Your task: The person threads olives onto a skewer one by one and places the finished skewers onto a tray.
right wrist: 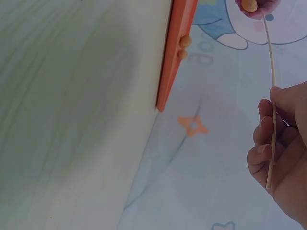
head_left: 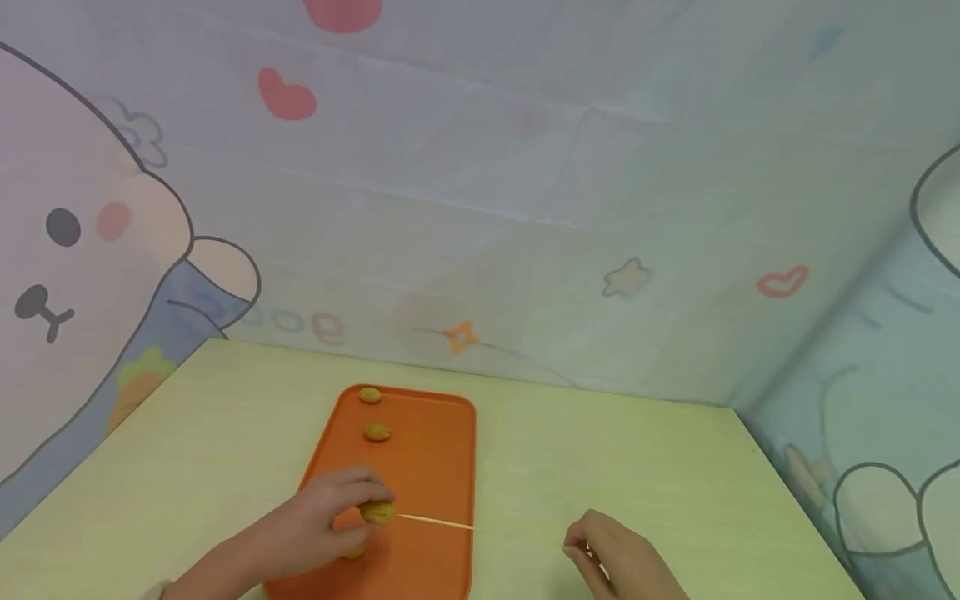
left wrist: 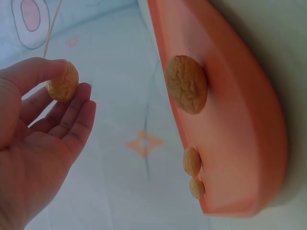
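Between thumb and fingers, my left hand (head_left: 315,521) pinches a wrinkled yellow-brown oval fruit (left wrist: 67,87) above the orange tray (head_left: 431,458). A thin wooden skewer (head_left: 435,522) is pinched by my right hand (head_left: 618,554), right of the tray; in the right wrist view its rear part lies along the curled fingers. Toward the left hand, the far end of the skewer meets the fruit's edge; whether it has pierced the fruit I cannot tell. On the tray lie two like fruits (head_left: 377,432) toward the back and another fruit (head_left: 352,552), partly hidden under the left hand.
The tray stands on a pale yellow-green table (head_left: 645,467), its front end cut off by the frame. Behind the table hangs a printed cloth (head_left: 480,208) with cartoon bears, hearts and stars. The table's right edge runs along the cloth's side.
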`<act>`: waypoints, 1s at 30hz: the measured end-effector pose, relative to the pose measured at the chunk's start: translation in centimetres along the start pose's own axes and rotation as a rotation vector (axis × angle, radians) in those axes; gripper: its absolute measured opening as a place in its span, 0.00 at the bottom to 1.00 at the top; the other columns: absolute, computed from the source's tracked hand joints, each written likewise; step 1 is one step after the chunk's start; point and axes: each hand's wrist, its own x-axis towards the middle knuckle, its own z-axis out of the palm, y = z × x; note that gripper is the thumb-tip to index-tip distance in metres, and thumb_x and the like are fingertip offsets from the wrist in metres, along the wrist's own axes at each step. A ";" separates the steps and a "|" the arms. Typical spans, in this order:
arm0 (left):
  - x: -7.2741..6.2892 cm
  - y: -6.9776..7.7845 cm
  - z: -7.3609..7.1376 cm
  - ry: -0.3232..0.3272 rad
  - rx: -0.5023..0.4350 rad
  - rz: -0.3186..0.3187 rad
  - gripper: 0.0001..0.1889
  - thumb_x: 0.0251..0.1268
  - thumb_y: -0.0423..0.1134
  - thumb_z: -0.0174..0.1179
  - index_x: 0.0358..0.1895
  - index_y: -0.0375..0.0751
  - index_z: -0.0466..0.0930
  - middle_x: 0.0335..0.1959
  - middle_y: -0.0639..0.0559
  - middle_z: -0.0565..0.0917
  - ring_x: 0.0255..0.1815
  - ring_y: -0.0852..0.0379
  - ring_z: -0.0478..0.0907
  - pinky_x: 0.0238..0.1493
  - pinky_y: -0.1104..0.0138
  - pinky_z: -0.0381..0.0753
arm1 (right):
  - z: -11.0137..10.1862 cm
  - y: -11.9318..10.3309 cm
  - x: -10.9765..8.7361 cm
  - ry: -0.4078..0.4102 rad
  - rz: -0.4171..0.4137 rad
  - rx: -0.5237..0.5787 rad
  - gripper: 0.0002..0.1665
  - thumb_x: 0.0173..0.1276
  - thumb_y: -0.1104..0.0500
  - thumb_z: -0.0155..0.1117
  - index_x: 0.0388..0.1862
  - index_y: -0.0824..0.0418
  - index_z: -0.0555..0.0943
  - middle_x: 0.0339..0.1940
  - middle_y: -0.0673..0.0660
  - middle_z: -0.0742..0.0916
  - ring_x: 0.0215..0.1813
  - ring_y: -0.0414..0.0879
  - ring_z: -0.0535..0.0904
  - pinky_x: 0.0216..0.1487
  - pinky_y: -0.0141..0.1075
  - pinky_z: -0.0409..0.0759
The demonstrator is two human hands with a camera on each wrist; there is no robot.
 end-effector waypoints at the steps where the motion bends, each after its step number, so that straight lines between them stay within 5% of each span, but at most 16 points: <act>1: 0.0 0.1 0.1 0.005 -0.001 0.005 0.13 0.64 0.30 0.62 0.50 0.44 0.80 0.44 0.59 0.78 0.42 0.67 0.75 0.41 0.68 0.81 | 0.1 -0.1 -0.1 0.003 -0.002 -0.005 0.07 0.75 0.50 0.53 0.35 0.48 0.74 0.30 0.35 0.74 0.29 0.25 0.65 0.29 0.15 0.64; 15: 0.2 0.5 0.9 -0.016 -0.031 0.018 0.11 0.63 0.30 0.62 0.48 0.43 0.81 0.42 0.61 0.77 0.39 0.69 0.74 0.39 0.69 0.82 | 0.6 -0.1 -0.4 0.009 -0.037 -0.038 0.07 0.69 0.57 0.63 0.35 0.45 0.74 0.30 0.34 0.72 0.28 0.26 0.64 0.28 0.14 0.63; 30: 0.9 1.4 0.6 -0.095 -0.045 -0.010 0.12 0.69 0.39 0.59 0.51 0.42 0.81 0.42 0.61 0.76 0.39 0.70 0.72 0.36 0.73 0.79 | 0.4 0.2 0.2 0.057 -0.144 0.034 0.09 0.75 0.51 0.53 0.35 0.50 0.77 0.29 0.38 0.77 0.24 0.25 0.64 0.25 0.13 0.63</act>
